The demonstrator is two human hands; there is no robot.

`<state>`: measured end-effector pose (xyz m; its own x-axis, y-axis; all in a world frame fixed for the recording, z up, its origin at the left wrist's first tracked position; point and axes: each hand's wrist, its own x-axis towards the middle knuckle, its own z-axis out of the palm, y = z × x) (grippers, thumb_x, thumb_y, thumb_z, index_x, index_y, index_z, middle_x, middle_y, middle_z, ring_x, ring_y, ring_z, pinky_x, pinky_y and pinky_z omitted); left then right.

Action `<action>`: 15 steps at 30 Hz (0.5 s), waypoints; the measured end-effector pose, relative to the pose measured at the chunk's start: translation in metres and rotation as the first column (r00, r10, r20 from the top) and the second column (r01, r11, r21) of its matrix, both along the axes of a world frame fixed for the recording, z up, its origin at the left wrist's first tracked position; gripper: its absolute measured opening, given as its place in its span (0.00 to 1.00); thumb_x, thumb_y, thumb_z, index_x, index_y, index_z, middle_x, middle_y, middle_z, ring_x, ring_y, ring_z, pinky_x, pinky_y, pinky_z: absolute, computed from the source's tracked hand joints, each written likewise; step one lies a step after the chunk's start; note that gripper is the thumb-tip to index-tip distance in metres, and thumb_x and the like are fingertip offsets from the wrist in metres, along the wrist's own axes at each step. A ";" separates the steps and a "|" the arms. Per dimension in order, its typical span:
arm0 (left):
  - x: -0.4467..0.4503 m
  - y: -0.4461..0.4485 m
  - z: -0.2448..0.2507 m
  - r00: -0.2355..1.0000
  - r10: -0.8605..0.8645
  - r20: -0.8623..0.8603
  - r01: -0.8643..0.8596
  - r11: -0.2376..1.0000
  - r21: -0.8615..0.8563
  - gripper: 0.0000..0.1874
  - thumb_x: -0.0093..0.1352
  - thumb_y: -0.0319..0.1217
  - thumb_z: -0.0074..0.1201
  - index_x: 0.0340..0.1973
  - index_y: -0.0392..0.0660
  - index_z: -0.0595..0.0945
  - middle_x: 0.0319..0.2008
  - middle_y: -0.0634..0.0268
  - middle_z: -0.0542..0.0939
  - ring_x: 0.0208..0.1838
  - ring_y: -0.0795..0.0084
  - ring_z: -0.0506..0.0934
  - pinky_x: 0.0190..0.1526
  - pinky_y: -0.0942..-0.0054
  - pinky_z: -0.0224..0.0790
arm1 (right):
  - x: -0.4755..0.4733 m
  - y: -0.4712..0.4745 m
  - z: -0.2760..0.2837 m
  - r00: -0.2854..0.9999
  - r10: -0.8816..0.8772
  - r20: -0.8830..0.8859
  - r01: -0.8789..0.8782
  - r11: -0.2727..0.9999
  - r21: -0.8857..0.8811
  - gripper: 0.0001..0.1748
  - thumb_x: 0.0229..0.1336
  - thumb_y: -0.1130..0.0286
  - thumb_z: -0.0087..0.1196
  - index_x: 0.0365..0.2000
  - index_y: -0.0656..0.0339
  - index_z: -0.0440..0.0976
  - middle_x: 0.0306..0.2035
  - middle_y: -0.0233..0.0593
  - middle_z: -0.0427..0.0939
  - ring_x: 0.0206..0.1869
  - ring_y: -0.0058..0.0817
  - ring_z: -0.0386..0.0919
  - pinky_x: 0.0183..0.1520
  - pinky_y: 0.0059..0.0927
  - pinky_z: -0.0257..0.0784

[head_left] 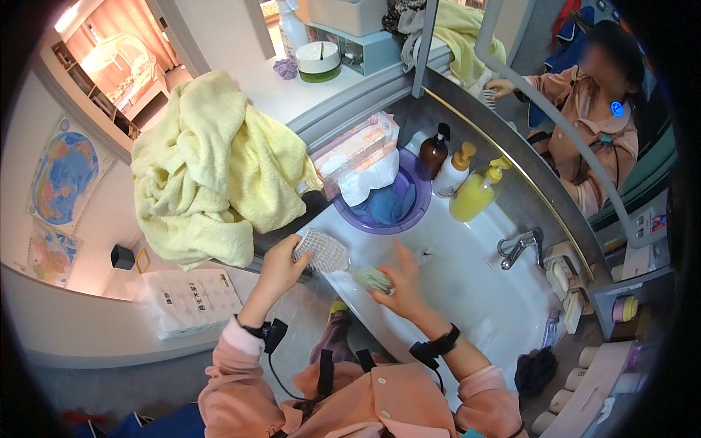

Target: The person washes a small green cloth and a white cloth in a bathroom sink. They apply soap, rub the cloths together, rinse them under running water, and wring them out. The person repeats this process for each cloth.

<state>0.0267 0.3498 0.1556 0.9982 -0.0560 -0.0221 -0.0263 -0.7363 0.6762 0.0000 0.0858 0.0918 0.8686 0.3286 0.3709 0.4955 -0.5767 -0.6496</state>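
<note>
My left hand (280, 267) grips a light grey pad (324, 251) with a grid of raised squares, held over the near left rim of the white sink (350, 298). What kind of item the pad is, I cannot tell. In my right hand (404, 289) is a small pale green scrubbing brush (373, 279), held by its rounded back just right of the pad. Its bristles are hidden. Cloudy water (465, 306) covers the sink's bottom. Behind my hands stands a purple basin (408, 218) with blue cloth (383, 205) inside.
A tissue pack (358, 153) lies partly over the basin. Pump bottles, including one of yellow liquid (472, 197), stand by the faucet (520, 249). A yellow towel (219, 175) hangs at the left. Soap holders (567, 274) and a dark cloth (535, 371) sit at the right.
</note>
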 end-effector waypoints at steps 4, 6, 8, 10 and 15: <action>-0.018 -0.006 0.076 0.989 0.019 0.145 -0.004 0.995 -0.099 0.12 0.60 0.29 0.54 0.38 0.37 0.74 0.30 0.49 0.77 0.32 0.55 0.76 0.35 0.66 0.68 | 0.001 -0.030 0.038 0.999 -0.042 -0.028 0.045 0.992 0.121 0.22 0.36 0.67 0.64 0.35 0.64 0.73 0.63 0.56 0.48 0.63 0.50 0.51 0.61 0.44 0.50; -0.011 -0.001 0.115 0.964 0.001 0.265 0.009 0.999 -0.037 0.13 0.61 0.29 0.53 0.39 0.38 0.73 0.29 0.49 0.76 0.32 0.55 0.76 0.35 0.66 0.67 | 0.005 -0.033 0.053 0.999 -0.030 -0.036 0.037 0.977 0.212 0.21 0.36 0.68 0.64 0.35 0.65 0.73 0.63 0.56 0.48 0.63 0.48 0.52 0.61 0.43 0.51; 0.018 0.008 0.155 0.907 -0.027 0.421 -0.012 0.996 0.089 0.15 0.62 0.30 0.53 0.42 0.39 0.71 0.28 0.50 0.76 0.30 0.58 0.76 0.34 0.66 0.67 | 0.010 -0.028 0.064 1.000 -0.019 -0.005 0.020 0.984 0.176 0.22 0.37 0.66 0.64 0.34 0.66 0.73 0.62 0.57 0.50 0.62 0.49 0.54 0.60 0.43 0.53; 0.063 0.024 0.199 0.880 -0.040 0.473 -0.030 0.990 0.139 0.17 0.63 0.31 0.52 0.45 0.41 0.68 0.26 0.51 0.76 0.30 0.61 0.76 0.34 0.66 0.67 | 0.016 -0.017 0.071 0.999 0.008 0.046 -0.016 0.984 0.179 0.22 0.37 0.65 0.64 0.34 0.67 0.73 0.61 0.58 0.51 0.61 0.49 0.55 0.59 0.43 0.53; 0.188 0.078 0.276 0.967 -0.011 0.253 -0.020 0.992 0.121 0.17 0.63 0.31 0.51 0.46 0.40 0.69 0.26 0.55 0.77 0.30 0.65 0.76 0.31 0.68 0.70 | 0.029 0.011 0.066 0.996 0.056 0.075 -0.071 0.976 0.207 0.24 0.38 0.64 0.65 0.36 0.68 0.71 0.60 0.59 0.52 0.60 0.50 0.55 0.60 0.44 0.53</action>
